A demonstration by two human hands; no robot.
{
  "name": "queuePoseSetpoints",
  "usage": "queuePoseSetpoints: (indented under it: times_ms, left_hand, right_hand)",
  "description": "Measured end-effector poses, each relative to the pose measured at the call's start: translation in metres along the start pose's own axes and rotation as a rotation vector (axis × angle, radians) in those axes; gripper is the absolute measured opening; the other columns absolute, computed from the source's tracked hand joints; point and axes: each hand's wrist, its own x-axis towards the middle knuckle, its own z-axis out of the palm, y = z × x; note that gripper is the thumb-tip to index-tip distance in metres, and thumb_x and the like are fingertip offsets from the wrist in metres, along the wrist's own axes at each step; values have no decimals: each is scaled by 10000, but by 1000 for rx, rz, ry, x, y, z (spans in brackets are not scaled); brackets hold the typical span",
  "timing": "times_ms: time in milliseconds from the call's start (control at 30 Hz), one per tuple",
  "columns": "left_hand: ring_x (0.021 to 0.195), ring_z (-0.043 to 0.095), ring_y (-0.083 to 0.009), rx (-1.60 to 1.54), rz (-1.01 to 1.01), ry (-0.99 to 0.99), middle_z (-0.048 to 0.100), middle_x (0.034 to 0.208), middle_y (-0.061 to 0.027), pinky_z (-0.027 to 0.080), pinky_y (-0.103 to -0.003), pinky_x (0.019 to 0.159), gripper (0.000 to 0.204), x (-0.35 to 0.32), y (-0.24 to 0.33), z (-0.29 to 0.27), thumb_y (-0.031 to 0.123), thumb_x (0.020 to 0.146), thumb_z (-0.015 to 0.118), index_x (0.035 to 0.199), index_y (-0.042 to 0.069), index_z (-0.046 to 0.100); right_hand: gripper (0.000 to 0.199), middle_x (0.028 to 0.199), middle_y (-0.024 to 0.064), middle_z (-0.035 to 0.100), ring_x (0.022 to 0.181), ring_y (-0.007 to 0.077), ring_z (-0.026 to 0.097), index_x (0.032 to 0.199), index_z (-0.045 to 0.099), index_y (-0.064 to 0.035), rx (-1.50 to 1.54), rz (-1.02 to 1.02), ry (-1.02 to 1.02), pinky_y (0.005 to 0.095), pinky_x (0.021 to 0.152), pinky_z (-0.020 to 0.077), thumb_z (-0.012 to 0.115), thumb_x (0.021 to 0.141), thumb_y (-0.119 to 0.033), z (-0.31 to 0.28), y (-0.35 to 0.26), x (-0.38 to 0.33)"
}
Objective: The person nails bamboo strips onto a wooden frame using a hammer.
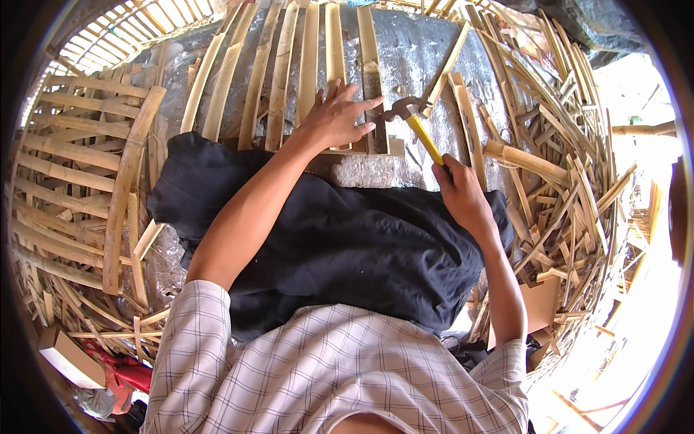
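My left hand (337, 120) is spread over the bamboo strips (309, 61), its fingers apart and reaching toward a darker-stained strip (372, 79). Nothing shows in its fingers. My right hand (463, 189) is closed round the lower end of a claw hammer's yellow handle. The dark metal head of the claw hammer (419, 130) is just right of the stained strip and of my left fingertips. Several strips lie side by side, pointing away from me. Their near ends rest by a crosspiece (396, 147), partly hidden by my left hand and forearm.
Black cloth (340, 246) covers my lap. A pale block (363, 171) sits beyond it. On the left stands a slatted bamboo frame (116, 188); on the right are heaped bamboo offcuts (571, 217) and a thick bamboo piece (528, 163). A cardboard box (72, 358) is at lower left.
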Motion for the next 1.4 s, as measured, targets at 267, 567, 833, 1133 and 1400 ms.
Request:
queuePoseSetpoints:
  times_ms: [267, 567, 833, 1133, 1400]
  left_hand:
    - [1326, 468, -257, -190, 57, 61, 570, 1353, 33, 330, -547, 1098, 186, -5, 18, -20, 205, 828, 840, 999, 160, 778]
    - [1273, 477, -225, -186, 84, 75, 585, 1293, 71, 337, -575, 1007, 153, -5, 25, -24, 197, 812, 851, 844, 132, 716]
    - [1237, 485, -225, -216, 40, -9, 552, 1224, 14, 350, -506, 925, 148, -4, 24, -21, 177, 810, 819, 819, 128, 680]
    - [1223, 507, -221, -261, 6, -99, 543, 1213, 10, 361, -462, 950, 126, -4, 21, -28, 172, 836, 797, 887, 136, 688]
    - [1277, 511, -239, -234, 104, -129, 556, 1231, 35, 380, -504, 1034, 145, -5, 27, -37, 99, 851, 806, 907, 119, 674]
  right_hand:
    - [313, 656, 188, 535, 541, 289, 516, 918, 562, 27, 465, 248, 21, 429, 548, 390, 589, 1053, -255, 48, 37, 18]
    - [289, 633, -50, 368, 455, 34, 314, 871, 464, -105, 1132, 488, -61, 235, 380, 206, 506, 1102, -273, 65, 60, 14]
    - [310, 647, -58, 338, 454, 26, 274, 851, 443, -115, 1270, 521, -102, 223, 381, 189, 500, 1105, -285, 68, 72, 19]
    - [313, 647, -61, 331, 461, 26, 273, 859, 436, -121, 1242, 519, -114, 220, 380, 188, 513, 1100, -306, 69, 70, 21]
    - [296, 658, -56, 342, 466, 30, 295, 870, 437, -115, 1246, 525, -110, 222, 382, 205, 514, 1099, -287, 69, 70, 20]
